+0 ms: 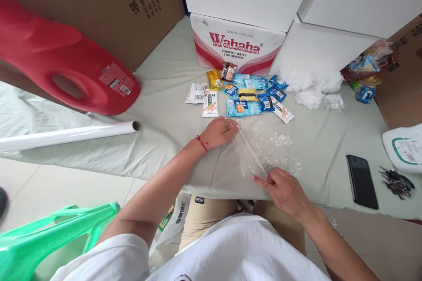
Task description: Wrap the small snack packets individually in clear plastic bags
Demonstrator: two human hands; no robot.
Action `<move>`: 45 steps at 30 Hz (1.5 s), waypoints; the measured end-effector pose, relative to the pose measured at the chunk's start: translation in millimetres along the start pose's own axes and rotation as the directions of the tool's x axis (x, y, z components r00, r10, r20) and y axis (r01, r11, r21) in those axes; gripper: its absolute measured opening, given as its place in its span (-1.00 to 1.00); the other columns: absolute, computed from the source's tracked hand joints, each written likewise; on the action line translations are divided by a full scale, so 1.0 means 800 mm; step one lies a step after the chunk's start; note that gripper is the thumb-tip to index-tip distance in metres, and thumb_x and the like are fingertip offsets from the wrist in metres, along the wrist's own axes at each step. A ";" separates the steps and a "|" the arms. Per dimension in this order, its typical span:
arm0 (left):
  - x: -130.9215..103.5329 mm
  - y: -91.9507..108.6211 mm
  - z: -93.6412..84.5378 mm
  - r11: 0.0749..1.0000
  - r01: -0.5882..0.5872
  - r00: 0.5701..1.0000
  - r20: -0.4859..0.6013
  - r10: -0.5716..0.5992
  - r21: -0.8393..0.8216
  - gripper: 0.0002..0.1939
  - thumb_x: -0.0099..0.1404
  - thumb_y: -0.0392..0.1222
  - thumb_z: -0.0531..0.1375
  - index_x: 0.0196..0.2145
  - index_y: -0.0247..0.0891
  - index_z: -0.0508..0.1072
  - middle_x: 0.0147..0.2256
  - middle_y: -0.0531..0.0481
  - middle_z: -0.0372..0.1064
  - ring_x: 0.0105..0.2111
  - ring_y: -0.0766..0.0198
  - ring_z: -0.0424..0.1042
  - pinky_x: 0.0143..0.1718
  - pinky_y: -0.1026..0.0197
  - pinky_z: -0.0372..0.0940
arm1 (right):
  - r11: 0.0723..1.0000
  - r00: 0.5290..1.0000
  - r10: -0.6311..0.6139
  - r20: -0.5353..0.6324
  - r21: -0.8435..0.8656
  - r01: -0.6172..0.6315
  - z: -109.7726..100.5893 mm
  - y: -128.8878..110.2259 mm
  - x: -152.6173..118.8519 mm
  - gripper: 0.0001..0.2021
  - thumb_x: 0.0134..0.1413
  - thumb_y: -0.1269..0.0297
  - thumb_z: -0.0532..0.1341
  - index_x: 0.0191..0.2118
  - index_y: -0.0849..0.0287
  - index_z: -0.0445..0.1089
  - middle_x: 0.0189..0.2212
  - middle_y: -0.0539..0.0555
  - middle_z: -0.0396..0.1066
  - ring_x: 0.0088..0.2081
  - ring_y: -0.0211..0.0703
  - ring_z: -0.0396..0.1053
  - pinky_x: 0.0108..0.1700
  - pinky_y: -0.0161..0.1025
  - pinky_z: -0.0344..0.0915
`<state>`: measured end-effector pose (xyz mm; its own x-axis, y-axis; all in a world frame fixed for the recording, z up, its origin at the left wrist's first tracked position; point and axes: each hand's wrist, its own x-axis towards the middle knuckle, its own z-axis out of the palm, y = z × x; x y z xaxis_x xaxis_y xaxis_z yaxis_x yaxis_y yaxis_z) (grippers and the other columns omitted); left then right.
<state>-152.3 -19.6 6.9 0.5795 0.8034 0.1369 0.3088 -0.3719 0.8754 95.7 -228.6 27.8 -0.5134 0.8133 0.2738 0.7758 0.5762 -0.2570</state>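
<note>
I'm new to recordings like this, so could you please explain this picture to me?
There is no machine: the one picture comes from a camera worn on a person's head, looking forward and down. The left hand and right hand, both bare, hold clear plastic, one edge running between them. On the cloth, snack packets lie before the Wahaha box. To the left are a red jug and a white roll; to the right, a phone, keys and a white bottle.

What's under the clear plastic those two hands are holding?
Pale green cloth shows through the clear plastic. Whatever the left hand and right hand cover, and anything beneath the cloth, is hidden.
</note>
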 end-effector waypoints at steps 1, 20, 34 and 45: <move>0.002 0.000 0.003 0.999 0.026 0.999 -0.024 -0.027 -0.038 -0.52 0.35 0.00 0.17 -0.68 -0.17 0.21 -0.28 -0.08 0.64 -0.03 0.00 0.59 0.31 -0.10 0.20 | 0.999 0.999 -0.026 0.044 -0.021 0.027 0.000 0.000 -0.001 -0.42 0.25 0.63 0.10 0.21 -0.14 0.46 -0.42 -0.02 0.27 -0.38 -0.18 0.20 -0.32 -0.28 0.16; -0.021 0.029 0.008 0.944 -0.114 0.964 -0.197 0.181 0.309 -0.86 0.09 -0.41 0.14 -0.43 -0.20 0.40 0.08 -0.16 0.53 0.21 -0.02 0.36 0.28 -0.13 0.23 | 0.985 0.968 0.160 0.191 0.030 -0.169 0.066 -0.056 0.105 -0.40 0.46 0.02 0.07 0.44 0.25 0.22 0.46 0.26 0.11 0.50 0.27 -0.07 0.49 0.35 -0.07; 0.010 0.001 0.076 0.783 -0.131 0.990 0.122 0.071 0.608 -0.48 0.57 -0.05 -0.03 0.36 -0.24 0.32 0.43 -0.23 0.14 0.45 -0.03 0.12 0.45 -0.30 -0.10 | 0.788 0.930 0.347 0.121 0.500 -0.359 0.014 -0.006 0.067 -0.71 0.47 0.16 0.07 0.03 0.05 0.52 -0.03 0.09 0.59 -0.02 -0.12 0.54 0.05 -0.15 0.46; 0.010 -0.005 0.069 0.771 -0.169 0.984 0.155 0.093 0.614 -0.47 0.57 -0.01 -0.07 0.37 -0.18 0.32 0.44 -0.12 0.15 0.45 0.04 0.12 0.45 -0.25 -0.08 | 0.486 0.503 0.864 0.022 -0.293 -0.823 0.004 0.202 0.272 -0.33 0.25 -0.22 0.20 0.19 0.28 0.41 0.19 0.46 0.34 0.17 0.36 0.39 0.13 0.15 0.35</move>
<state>-107.1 -37.7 -21.0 0.7153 0.6838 0.1441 0.6032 -0.7083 0.3667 107.7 41.8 42.6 0.4044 0.9085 -0.1049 0.9074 -0.4129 -0.0787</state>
